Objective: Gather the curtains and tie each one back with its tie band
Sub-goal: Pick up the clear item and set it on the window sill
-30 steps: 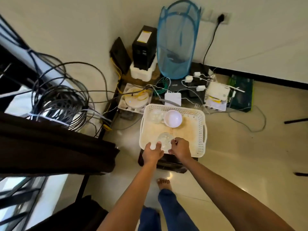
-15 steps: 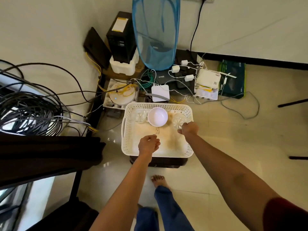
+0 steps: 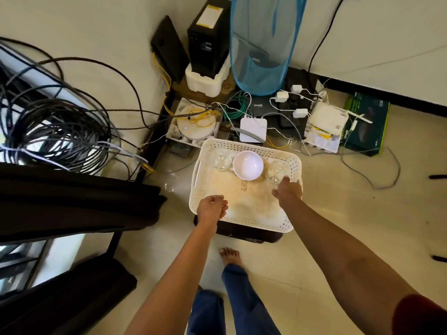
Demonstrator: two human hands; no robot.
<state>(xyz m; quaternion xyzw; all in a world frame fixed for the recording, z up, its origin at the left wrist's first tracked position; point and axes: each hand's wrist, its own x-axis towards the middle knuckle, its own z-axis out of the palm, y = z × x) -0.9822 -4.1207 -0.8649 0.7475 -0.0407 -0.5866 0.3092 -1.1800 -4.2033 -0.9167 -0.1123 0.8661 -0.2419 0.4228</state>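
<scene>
Dark curtain fabric (image 3: 72, 201) hangs bunched at the left, with another fold (image 3: 72, 298) lower down. No tie band shows. A white perforated tray (image 3: 294, 163) sits on a low dark stand and holds a white bowl (image 3: 248, 164) between two clear glass bowls (image 3: 221, 160) (image 3: 274, 172). My right hand (image 3: 287, 191) reaches to the right glass bowl, its fingertips at the rim. My left hand (image 3: 212, 207) hovers over the tray's front left corner with fingers curled and holds nothing.
A big coil of black cable (image 3: 55, 134) lies by the window at left. Routers, adapters and wires (image 3: 278, 110) crowd the floor behind the tray, with a blue mesh hamper (image 3: 261, 44) and a black box (image 3: 208, 37). My bare foot (image 3: 229, 256) stands in front.
My right hand carried a clear glass bowl from the tray's front to its back right, beside the white bowl. My left hand let go of the tray's front edge and curled.
</scene>
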